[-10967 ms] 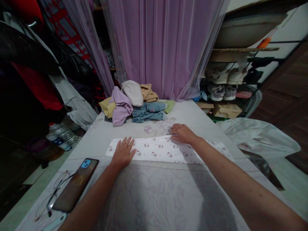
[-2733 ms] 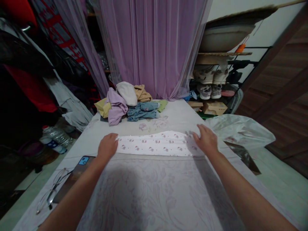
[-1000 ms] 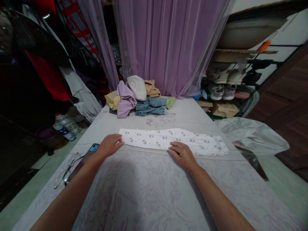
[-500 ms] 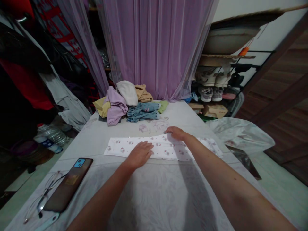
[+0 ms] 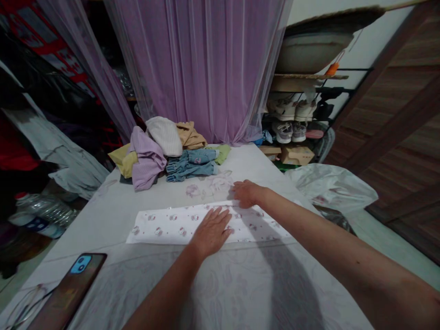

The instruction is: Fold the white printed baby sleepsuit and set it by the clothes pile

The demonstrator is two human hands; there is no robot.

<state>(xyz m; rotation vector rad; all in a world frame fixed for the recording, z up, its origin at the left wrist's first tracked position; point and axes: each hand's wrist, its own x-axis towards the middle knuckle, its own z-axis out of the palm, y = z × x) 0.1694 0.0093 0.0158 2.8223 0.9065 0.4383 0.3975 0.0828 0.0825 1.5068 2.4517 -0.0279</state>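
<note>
A white cloth garment (image 5: 161,224) printed with small cartoon figures lies folded into a long flat strip across the table. Its exact kind I cannot make out. My left hand (image 5: 212,231) rests flat on the middle of the strip with fingers stretched out. At the strip's far edge is my right hand (image 5: 248,193), palm down, its fingers slightly bent and pointing left. Nothing shows within its grasp. My right forearm covers part of the strip's right end.
Behind the strip sits a heap of clothes: a purple garment (image 5: 147,158), blue jeans (image 5: 192,164) and other pieces. A phone (image 5: 68,288) and glasses (image 5: 25,305) lie front left. A purple curtain (image 5: 206,68) hangs behind; shoes (image 5: 283,130) stand on a rack at right.
The view has turned right and come nearer the cloth. My left hand has slid right along the strip, closer to my right hand, which stays by the far edge.
</note>
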